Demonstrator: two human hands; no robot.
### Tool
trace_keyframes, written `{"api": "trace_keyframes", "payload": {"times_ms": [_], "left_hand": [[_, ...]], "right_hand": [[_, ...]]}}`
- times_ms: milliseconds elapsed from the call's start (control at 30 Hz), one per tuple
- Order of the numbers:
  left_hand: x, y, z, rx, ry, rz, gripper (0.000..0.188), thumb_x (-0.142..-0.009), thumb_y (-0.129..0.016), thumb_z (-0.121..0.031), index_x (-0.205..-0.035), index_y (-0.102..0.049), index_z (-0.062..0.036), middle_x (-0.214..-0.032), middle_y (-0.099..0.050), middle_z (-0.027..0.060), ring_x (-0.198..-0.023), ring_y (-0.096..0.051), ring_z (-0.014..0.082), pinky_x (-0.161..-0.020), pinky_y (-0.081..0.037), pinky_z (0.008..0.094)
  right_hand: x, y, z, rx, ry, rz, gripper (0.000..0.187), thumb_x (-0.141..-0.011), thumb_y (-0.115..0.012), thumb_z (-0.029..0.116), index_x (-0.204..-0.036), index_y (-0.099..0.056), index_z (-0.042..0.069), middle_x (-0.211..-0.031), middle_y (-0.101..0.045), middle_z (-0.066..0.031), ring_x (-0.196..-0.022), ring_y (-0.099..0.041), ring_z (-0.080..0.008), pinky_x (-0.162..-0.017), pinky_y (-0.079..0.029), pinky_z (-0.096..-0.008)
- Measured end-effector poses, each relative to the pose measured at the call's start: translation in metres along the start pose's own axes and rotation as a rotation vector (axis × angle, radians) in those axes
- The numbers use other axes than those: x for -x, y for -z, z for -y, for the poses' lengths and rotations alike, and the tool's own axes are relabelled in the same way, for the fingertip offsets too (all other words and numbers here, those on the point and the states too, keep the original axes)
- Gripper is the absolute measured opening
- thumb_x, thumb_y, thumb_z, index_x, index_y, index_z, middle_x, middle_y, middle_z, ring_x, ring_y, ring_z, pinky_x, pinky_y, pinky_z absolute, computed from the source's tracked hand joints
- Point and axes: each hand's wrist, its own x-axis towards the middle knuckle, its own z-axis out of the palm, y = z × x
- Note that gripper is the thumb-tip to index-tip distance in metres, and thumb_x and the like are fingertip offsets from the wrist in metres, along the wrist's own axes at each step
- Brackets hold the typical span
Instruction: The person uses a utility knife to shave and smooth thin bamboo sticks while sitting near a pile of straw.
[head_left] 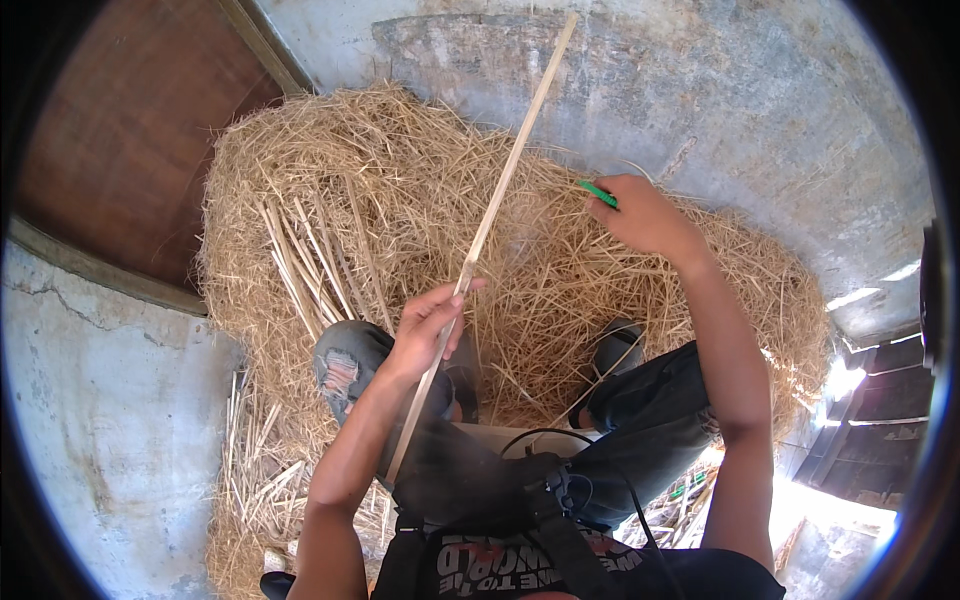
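Right now, holding a long, straight, pale strip of wood or split bamboo point(506, 180) aslant, gripping it part-way along in a half-curled bare left hand point(415, 337). Slanting from low over the ripped, dark-grey jeans point(645, 435) up to a top end showing against the weathered blue-grey wall point(750, 90). Clasping, in a closed bare right hand point(648, 218), a short, bright-green tool point(600, 194), well apart from the strip. Showing no recognisable blade or tip, so not being able to tell the tool's exact kind.

Judging by this pose, being at a positioning step, supporting one strip on the left with the tool held clear on the right. Probably calling next for a firm left hold, then for closing the gap between tool and strip without endangering the left hand.

Seeing beyond the left hand a loose cluster of thin, pale sticks point(297, 270) resting on a wide heap of dry, golden straw point(300, 130). Sitting with knees apart, facing that heap. Noticing farther out, at upper left, a flat, reddish-brown panel point(120, 150).
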Motion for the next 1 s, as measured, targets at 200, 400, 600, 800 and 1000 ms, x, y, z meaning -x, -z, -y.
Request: {"api": "trace_keyframes", "payload": {"times_ms": [200,400,600,800,1000], "left_hand": [[0.001,0.0,-0.003,0.031,0.057,-0.008,0.045,-0.105,-0.043,-0.026,-0.143,-0.058,-0.0063,-0.054,-0.048,0.0009,-0.045,-0.044,0.0091,-0.046,-0.039,0.0244],[0.0,-0.002,-0.003,0.028,0.049,-0.01,0.043,-0.106,-0.045,-0.024,-0.143,-0.058,-0.0054,-0.057,-0.05,0.0004,-0.049,-0.045,0.0087,-0.049,-0.04,0.0238],[-0.001,-0.006,0.001,-0.03,0.012,-0.036,0.039,-0.106,-0.054,-0.016,-0.143,-0.057,-0.0038,-0.06,-0.046,-0.0038,-0.054,-0.045,0.0062,-0.051,-0.039,0.0227],[-0.002,-0.004,0.009,-0.01,0.012,-0.08,0.04,-0.105,-0.057,-0.017,-0.143,-0.057,-0.0031,-0.061,-0.044,-0.0049,-0.055,-0.044,0.0058,-0.052,-0.039,0.0226],[-0.006,0.0,-0.003,-0.02,-0.077,-0.194,0.04,-0.107,-0.05,-0.026,-0.129,-0.062,0.0058,-0.059,-0.048,-0.0005,-0.053,-0.046,0.0077,-0.052,-0.04,0.0247]], "right_hand": [[0.002,-0.019,0.012,-0.082,0.19,-0.087,0.029,-0.095,-0.066,0.023,-0.092,-0.068,-0.006,-0.069,-0.063,-0.0192,-0.06,-0.058,-0.0318,-0.064,-0.047,-0.0443],[0.002,-0.036,0.021,-0.15,0.201,-0.072,0.031,-0.092,-0.069,0.025,-0.088,-0.067,-0.006,-0.065,-0.062,-0.0185,-0.056,-0.057,-0.0272,-0.06,-0.047,-0.0412],[0.013,-0.069,0.05,-0.077,0.239,-0.027,0.033,-0.088,-0.069,0.026,-0.075,-0.067,-0.004,-0.066,-0.064,-0.0217,-0.061,-0.064,-0.0382,-0.062,-0.051,-0.0476],[0.016,-0.092,0.06,-0.093,0.287,-0.039,0.031,-0.088,-0.068,0.026,-0.077,-0.068,-0.003,-0.069,-0.065,-0.0226,-0.066,-0.066,-0.0416,-0.063,-0.052,-0.0504],[0.014,-0.084,0.059,-0.134,0.225,-0.06,0.028,-0.088,-0.066,0.024,-0.075,-0.068,-0.001,-0.064,-0.064,-0.0198,-0.061,-0.066,-0.0381,-0.062,-0.053,-0.0491]]}}
